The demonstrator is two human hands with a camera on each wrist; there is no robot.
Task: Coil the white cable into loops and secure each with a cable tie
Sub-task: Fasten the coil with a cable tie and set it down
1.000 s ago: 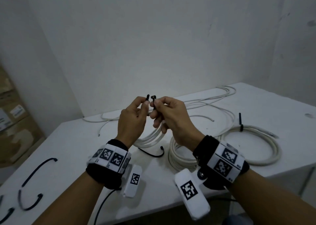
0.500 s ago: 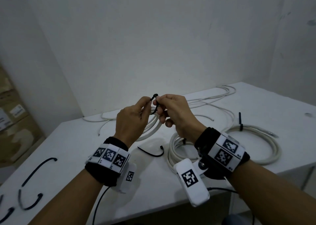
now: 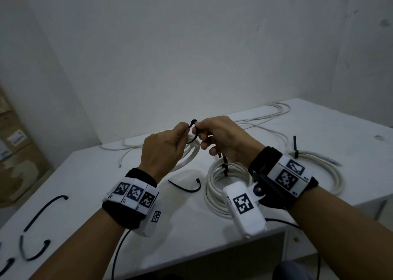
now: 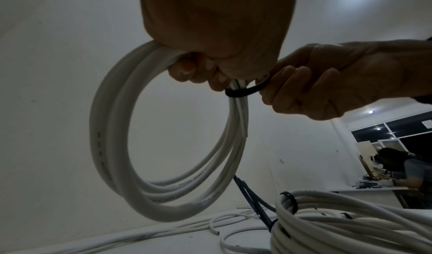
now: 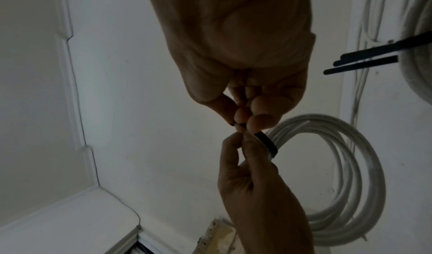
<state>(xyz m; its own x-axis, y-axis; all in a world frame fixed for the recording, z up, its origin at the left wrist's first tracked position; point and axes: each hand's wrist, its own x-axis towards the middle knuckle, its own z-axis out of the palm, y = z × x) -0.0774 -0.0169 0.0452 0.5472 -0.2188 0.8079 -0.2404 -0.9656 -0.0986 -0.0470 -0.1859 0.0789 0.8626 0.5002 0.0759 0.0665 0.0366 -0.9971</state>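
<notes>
Raised above the bench (image 3: pixel 89 173), the left hand (image 3: pixel 163 150) grips the coiled white cable (image 4: pixel 121 128) while both hands pinch the black cable tie (image 4: pixel 247 91) around it, apparently mid-threading; next, pull it snug.

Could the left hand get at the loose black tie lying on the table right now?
Probably not yet: the left hand grips the cable coil and pinches the cable tie. The path to the loose tie looks clear.

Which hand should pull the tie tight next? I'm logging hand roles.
Probably the right hand: it pinches the black cable tie at its head end and carries nothing else, while the left hand also holds the white coil, so it should steady.
</notes>
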